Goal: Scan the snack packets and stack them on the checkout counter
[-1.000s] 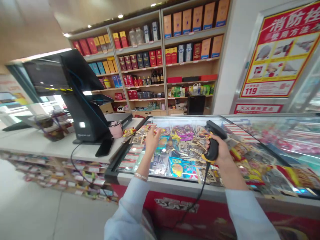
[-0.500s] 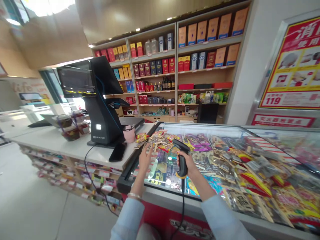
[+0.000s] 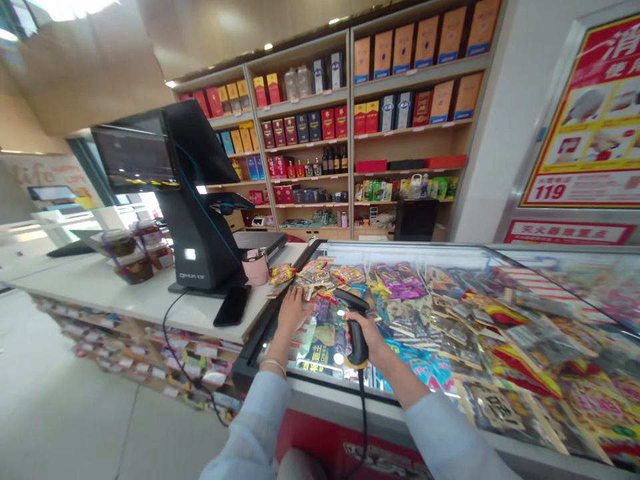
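Observation:
My right hand (image 3: 370,337) is wrapped round the black handle of a barcode scanner (image 3: 358,341), its head tilted up to the left and its cable hanging down. My left hand (image 3: 294,312) lies flat, palm down, fingers stretched, at the near left edge of a pile of snack packets (image 3: 320,277) on the glass top. Whether its fingertips touch the packets I cannot tell. Purple snack packets (image 3: 400,280) and a larger heap of snack packets (image 3: 500,353) spread to the right.
On the white counter (image 3: 190,313) at left stand a black checkout terminal (image 3: 200,247), a pink cup (image 3: 255,267), a phone (image 3: 232,306) and stacked plastic tubs (image 3: 134,267). Shelves of boxes (image 3: 327,123) line the back wall. The glass-topped case (image 3: 350,383) has a dark raised frame.
My left hand has moved slightly, its fingers now lower and flatter by the packets. My right hand has shifted the scanner a little left and down. The view has moved slightly.

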A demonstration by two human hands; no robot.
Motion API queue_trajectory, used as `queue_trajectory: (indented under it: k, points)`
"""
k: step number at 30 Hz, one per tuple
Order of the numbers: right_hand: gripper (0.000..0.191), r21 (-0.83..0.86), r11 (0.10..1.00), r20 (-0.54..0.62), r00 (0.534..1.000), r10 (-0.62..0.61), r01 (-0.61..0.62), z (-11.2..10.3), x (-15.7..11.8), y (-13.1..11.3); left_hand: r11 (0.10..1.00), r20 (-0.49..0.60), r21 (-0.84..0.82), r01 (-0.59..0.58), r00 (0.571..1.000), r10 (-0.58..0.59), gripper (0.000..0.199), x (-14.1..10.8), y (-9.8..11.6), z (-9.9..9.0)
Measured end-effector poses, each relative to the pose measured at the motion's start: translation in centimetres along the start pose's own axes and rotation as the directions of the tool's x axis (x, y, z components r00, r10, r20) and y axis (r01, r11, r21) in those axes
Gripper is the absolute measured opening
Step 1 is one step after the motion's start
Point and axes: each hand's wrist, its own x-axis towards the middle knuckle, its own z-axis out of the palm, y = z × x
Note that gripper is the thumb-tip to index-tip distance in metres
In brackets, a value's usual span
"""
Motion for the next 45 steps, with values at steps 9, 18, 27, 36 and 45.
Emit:
queue_trajectory:
  k: [9, 18, 27, 36, 45]
  points:
    - [0.019, 0.005, 1.000, 0.005, 1.000, -0.016, 0.016, 0.1, -0.2, -0.1, 0.971, 0.007, 0.237, 0.026, 1.000, -0.028, 0.046, -1.1, 1.5, -1.4]
    - [0.019, 0.003, 0.999, 0.002, 0.999, -0.040, 0.040, 0.4, -0.4, -0.3, 0.956, -0.189, -0.110, 0.271, 0.939, -0.288, 0.041, -1.3, 0.5, -2.3]
    - [0.022, -0.085, 0.993, 0.092, 0.993, -0.073, 0.081, 0.8, -1.4, -0.6, 0.856, -0.307, -0.478, 0.195, 0.876, -0.371, 0.075, -1.0, 0.1, -1.7]
    - [0.020, -0.153, 0.984, 0.105, 0.991, -0.078, 0.093, 0.6, -1.4, -0.5, 0.898, -0.402, -0.439, 0.016, 0.891, -0.212, 0.065, -1.4, 0.6, -2.6]
    - [0.016, -0.278, 0.959, 0.142, 0.990, -0.005, 0.044, 0.9, -1.5, -0.9, 0.880, -0.456, -0.474, -0.015, 0.859, -0.231, 0.052, -1.3, 0.4, -2.4]
